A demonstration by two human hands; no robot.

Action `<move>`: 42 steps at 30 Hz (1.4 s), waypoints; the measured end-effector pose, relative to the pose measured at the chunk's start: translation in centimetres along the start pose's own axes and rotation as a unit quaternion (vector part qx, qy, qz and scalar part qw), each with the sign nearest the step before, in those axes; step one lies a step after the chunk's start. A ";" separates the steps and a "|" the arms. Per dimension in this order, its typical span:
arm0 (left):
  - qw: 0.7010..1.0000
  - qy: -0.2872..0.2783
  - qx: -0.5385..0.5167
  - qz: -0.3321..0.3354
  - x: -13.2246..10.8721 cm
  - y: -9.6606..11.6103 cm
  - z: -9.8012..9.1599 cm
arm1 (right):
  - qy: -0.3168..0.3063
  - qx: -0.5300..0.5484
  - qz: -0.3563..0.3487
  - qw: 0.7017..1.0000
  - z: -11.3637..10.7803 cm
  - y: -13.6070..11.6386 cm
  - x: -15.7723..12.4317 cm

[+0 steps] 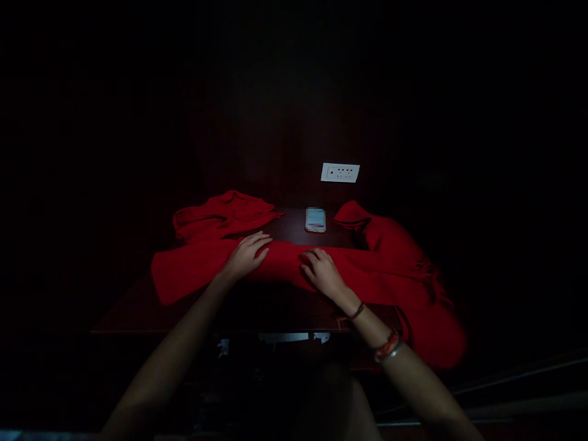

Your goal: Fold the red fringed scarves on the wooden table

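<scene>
A dark surface (285,309) fills the middle of the frame, with the room around it too dim to make out. Across it lies a red cloth (390,257). Its long axis runs from left to right, and it forms one thick band through the centre. A bunched end is heaped at the upper left, and another end hangs off the edge at the lower right.

Both hands rest on the middle of that band, close together but apart. The left hand (245,254) lies palm down just left of centre. Its fingers (260,240) are stretched out nearly side by side and point toward the right along the band. The right hand (324,274) sits just right of centre and a little lower in the frame. Its fingers (310,260) are bent at the knuckles with the tips on the fabric, and I cannot tell whether they pinch a fold or only press on it. The cloth reaches further right than left, so the hanging end is nearer the right hand and the heaped end is nearer the left.

A white socket (340,173) is on the wall above centre. Below it a phone (315,219) lies flat on bare wood, just beyond the band and apart from both hands. Bracelets (388,348) circle the right wrist.
</scene>
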State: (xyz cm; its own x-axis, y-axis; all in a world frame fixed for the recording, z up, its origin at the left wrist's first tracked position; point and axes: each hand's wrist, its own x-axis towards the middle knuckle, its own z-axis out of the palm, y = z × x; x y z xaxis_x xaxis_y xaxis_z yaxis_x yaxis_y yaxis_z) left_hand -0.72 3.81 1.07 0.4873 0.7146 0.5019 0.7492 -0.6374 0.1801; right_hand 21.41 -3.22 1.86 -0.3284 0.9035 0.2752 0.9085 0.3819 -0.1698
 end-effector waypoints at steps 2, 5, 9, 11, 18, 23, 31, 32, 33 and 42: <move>0.992 -0.067 -0.031 0.104 1.3 1.2 -0.2 | 0.005 -0.014 -0.057 0.998 -0.2 -1.0 -1.7; 0.956 -0.217 -0.041 0.194 3.6 2.7 0.4 | -0.021 -0.062 -0.084 0.994 0.4 -1.9 -3.2; 0.932 -0.316 -0.007 0.175 5.2 2.6 2.0 | -0.023 -0.091 -0.073 0.993 1.4 -1.7 -3.6; 0.934 -0.319 -0.005 0.163 5.1 2.1 2.6 | -0.024 -0.085 -0.097 0.991 1.6 -1.3 -3.7; 0.924 -0.345 -0.010 0.165 4.7 1.8 2.3 | -0.024 -0.074 -0.101 0.992 0.7 -1.1 -3.4; 0.921 -0.358 0.004 0.155 4.6 2.5 1.9 | -0.017 -0.066 -0.122 0.990 1.0 -1.5 -2.2; 0.906 -0.397 -0.003 0.145 4.6 2.4 1.6 | -0.036 -0.104 -0.190 0.976 1.4 -1.7 -2.6; 0.908 -0.394 -0.006 0.146 4.7 2.5 1.7 | -0.039 -0.104 -0.189 0.976 1.3 -1.7 -2.8; 0.909 -0.391 -0.008 0.146 4.7 2.6 1.6 | -0.044 -0.101 -0.185 0.977 1.2 -1.6 -2.9; 0.994 -0.093 -0.052 0.018 0.9 -1.0 -6.3 | 0.040 0.074 -0.126 0.988 -1.3 0.3 -1.7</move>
State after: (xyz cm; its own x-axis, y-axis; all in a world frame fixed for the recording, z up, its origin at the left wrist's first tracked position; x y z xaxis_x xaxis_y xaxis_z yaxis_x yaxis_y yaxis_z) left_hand -3.85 3.32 6.64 0.5951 0.7252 0.3462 0.6834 -0.6834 0.2567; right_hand 22.54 -4.89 2.57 -0.5134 0.7595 0.3995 0.7504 0.6231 -0.2205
